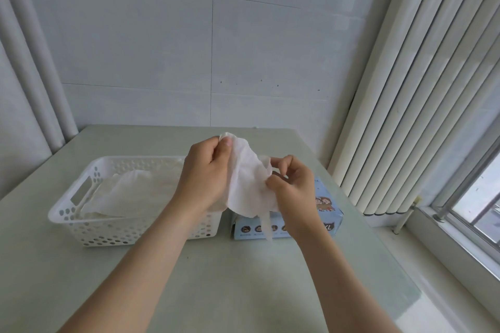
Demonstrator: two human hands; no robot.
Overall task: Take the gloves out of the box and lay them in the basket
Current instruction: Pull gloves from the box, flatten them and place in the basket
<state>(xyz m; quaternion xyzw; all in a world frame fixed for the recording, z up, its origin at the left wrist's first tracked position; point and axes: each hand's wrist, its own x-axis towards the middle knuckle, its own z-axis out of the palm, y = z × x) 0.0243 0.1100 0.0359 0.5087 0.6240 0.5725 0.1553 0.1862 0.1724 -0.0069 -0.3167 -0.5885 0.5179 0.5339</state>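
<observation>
Pale green worktop (pixel 243 278) against grey tiled wall, vertical blinds at right. Thin white crinkled plastic glove (pixel 249 184) held in air between both hands, over light blue cardboard box (pixel 332 213). Left hand (pixel 205 176) pinching glove's top edge; right hand (pixel 295 192) pinching its lower side. Glove long axis runs upper-left to lower-right, tail dangling past box front. White perforated plastic basket (pixel 121 232) lies left, just beside box; left hand nearer. Flat pale gloves (pixel 130 192) already inside. Judged next: carry leftward, lay flat.
</observation>
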